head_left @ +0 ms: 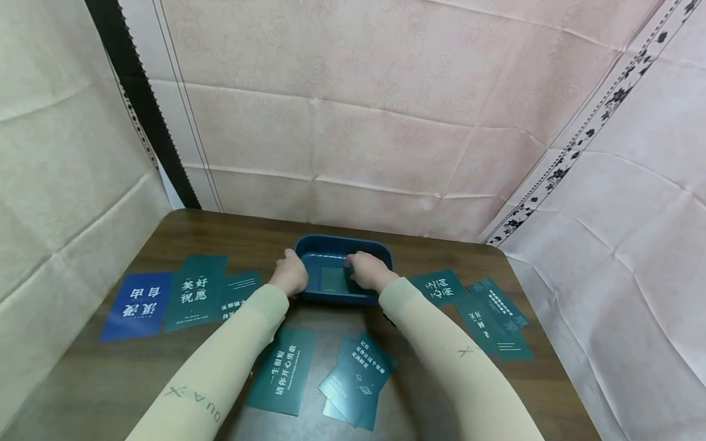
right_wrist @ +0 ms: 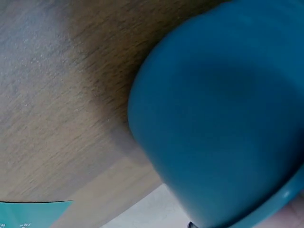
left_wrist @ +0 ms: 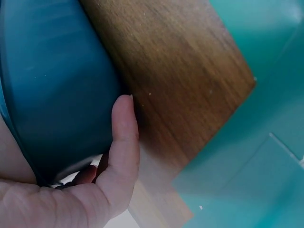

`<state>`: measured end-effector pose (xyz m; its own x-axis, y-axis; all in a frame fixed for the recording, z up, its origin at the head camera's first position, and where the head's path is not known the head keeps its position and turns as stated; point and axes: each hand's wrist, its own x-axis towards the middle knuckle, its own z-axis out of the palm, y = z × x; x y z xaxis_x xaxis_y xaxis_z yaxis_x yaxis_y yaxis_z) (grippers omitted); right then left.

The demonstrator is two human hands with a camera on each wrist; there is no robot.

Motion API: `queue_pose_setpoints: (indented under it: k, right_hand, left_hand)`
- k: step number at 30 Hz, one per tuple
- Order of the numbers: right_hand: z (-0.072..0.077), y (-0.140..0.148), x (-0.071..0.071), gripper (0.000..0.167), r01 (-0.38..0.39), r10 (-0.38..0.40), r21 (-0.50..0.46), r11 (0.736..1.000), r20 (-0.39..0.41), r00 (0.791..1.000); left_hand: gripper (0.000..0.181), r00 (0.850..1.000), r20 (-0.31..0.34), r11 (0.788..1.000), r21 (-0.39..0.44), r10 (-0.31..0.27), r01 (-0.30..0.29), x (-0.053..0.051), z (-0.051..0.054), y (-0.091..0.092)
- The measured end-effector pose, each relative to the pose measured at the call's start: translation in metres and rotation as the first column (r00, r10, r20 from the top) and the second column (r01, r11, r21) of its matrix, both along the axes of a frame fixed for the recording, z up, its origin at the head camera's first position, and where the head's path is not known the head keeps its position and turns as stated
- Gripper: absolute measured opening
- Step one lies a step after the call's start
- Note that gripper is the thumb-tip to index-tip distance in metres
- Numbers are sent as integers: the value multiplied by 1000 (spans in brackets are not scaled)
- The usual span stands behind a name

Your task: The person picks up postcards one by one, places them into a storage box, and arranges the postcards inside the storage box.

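Note:
A blue plastic tray (head_left: pixel 344 240) stands near the back edge of the table. My left hand (head_left: pixel 290 273) grips its left end; in the left wrist view a thumb (left_wrist: pixel 124 128) lies along the outer wall. My right hand (head_left: pixel 368 271) reaches over the right side with its fingers inside the tray, close to a green card (head_left: pixel 333 280) lying on the bottom. Whether those fingers pinch the card is hidden from me. In the right wrist view, the tray's outer wall (right_wrist: pixel 209 118) covers most of the hand.
On the wooden table (head_left: pixel 441 380), a blue card (head_left: pixel 138 306) and green cards (head_left: pixel 197 294) lie at left. A green card (head_left: pixel 284 370) and overlapping cards (head_left: pixel 358 380) lie in front, more green cards (head_left: pixel 485 312) at right. Pale cloth (head_left: pixel 353 141) hangs behind.

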<state>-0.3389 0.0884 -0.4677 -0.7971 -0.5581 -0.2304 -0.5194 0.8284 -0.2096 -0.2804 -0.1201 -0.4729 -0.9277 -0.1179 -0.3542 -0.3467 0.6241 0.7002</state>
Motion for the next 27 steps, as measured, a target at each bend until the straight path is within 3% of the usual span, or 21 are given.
queue_pose_setpoints:
  k: [8,15,22,27]
  right_hand:
    - [-3,1,3,32,16,-17,-15,1000,-22,1000]
    - [1,6,6,31,29,-33,-93,995,-47,998]
    - [27,26,8,37,84,-111,-249,965,-96,989]
    - [46,51,12,39,118,-164,-311,943,-127,978]
  left_hand:
    - [69,1000,7,1000,-14,-5,5,0,2,0]
    - [69,1000,7,1000,-8,7,-7,1,0,1]
    - [70,1000,20,1000,-11,14,-14,-2,-3,1]
    - [71,999,34,1000,-14,14,-14,-6,-4,1]
